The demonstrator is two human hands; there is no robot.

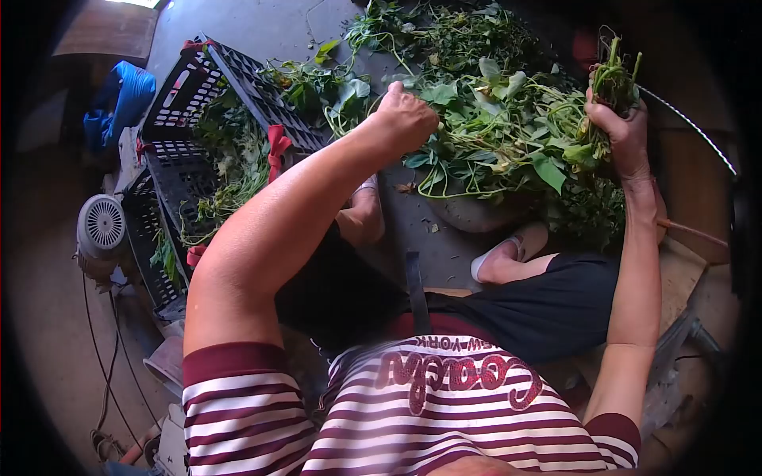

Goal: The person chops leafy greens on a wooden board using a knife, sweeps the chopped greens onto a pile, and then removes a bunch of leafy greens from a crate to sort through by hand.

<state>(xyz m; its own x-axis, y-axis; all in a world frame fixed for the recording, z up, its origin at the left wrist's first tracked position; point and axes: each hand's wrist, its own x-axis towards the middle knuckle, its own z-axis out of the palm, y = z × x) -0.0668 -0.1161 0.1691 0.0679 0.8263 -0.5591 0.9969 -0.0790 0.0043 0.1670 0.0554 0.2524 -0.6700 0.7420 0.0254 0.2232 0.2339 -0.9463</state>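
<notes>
My left hand (405, 120) is closed just over the near left part of a heap of leafy green vines (508, 119); its fingers are curled, and what they hold, if anything, is hidden. Leaves and thin stems lie right beside it. On the right, my right hand (623, 131) is wrapped round a bunch of green stems (615, 83), with the cut or root ends pointing up and leaves hanging toward the heap.
Black slatted crates (266, 99) with red ties stand at the left, one holding greens (234, 155). Beyond them are a blue cloth (119, 103) and a grey motor (104, 224) with cables. My feet rest on the grey floor near the heap. A striped cord (690, 123) runs at the right.
</notes>
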